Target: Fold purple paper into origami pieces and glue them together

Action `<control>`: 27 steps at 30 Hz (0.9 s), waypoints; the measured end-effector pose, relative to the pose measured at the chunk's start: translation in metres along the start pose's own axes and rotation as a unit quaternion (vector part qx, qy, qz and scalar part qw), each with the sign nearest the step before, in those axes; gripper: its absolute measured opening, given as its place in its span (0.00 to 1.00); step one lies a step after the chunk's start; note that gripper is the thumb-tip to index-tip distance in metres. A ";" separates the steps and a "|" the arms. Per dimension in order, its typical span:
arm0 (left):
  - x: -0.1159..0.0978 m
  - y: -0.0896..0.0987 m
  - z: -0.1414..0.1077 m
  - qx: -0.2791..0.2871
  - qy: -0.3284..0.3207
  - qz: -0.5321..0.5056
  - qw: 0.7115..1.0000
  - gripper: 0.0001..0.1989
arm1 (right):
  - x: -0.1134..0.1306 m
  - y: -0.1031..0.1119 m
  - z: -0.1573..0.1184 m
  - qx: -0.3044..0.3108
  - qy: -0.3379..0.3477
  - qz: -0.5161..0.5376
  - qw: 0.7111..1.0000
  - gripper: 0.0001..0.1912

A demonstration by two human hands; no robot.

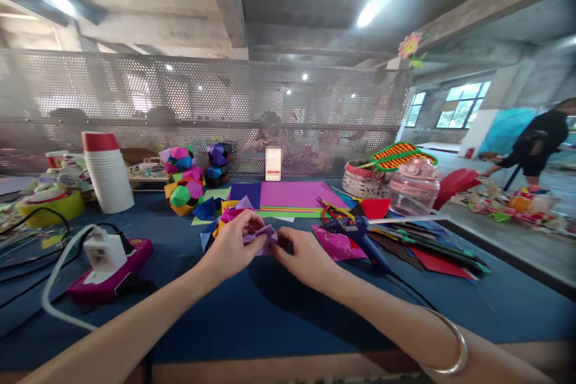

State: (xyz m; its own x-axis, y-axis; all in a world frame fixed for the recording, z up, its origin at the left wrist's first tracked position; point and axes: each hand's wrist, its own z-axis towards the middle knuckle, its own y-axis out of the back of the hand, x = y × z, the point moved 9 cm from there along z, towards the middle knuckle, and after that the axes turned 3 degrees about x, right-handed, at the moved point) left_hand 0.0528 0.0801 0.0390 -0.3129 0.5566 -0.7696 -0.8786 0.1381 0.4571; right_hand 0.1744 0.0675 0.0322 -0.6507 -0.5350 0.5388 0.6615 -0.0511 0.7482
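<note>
A small folded purple paper piece (267,239) is held between my two hands, above the blue table mat (252,324). My left hand (234,244) closes its fingers and thumb on the paper's left side. At its right edge, the fingertips of my right hand (299,252) are pressed together on it. Behind my left hand lie folded pieces in pink, yellow and blue (229,214). A stack of coloured paper sheets (297,197) is farther back, with a purple sheet on top.
A blue glue gun (360,234) lies right of my hands, near scissors and paper scraps. Behind stand a pink-lidded bottle (414,189) and a lit phone (273,164). Stacked cups (107,174) and a magenta power strip (112,270) are left. A person (540,141) is far right.
</note>
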 end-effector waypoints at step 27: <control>0.005 0.012 0.000 -0.023 0.093 -0.131 0.987 0.08 | -0.025 0.025 0.010 -0.058 -0.041 -0.030 0.997 0.07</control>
State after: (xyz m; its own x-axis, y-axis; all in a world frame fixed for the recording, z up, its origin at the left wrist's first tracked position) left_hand 0.0405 0.0846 0.0409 -0.1293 0.3459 -0.9293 -0.9522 0.2184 0.2137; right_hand 0.2033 0.0880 0.0408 -0.7152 -0.4581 0.5278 0.6562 -0.1802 0.7327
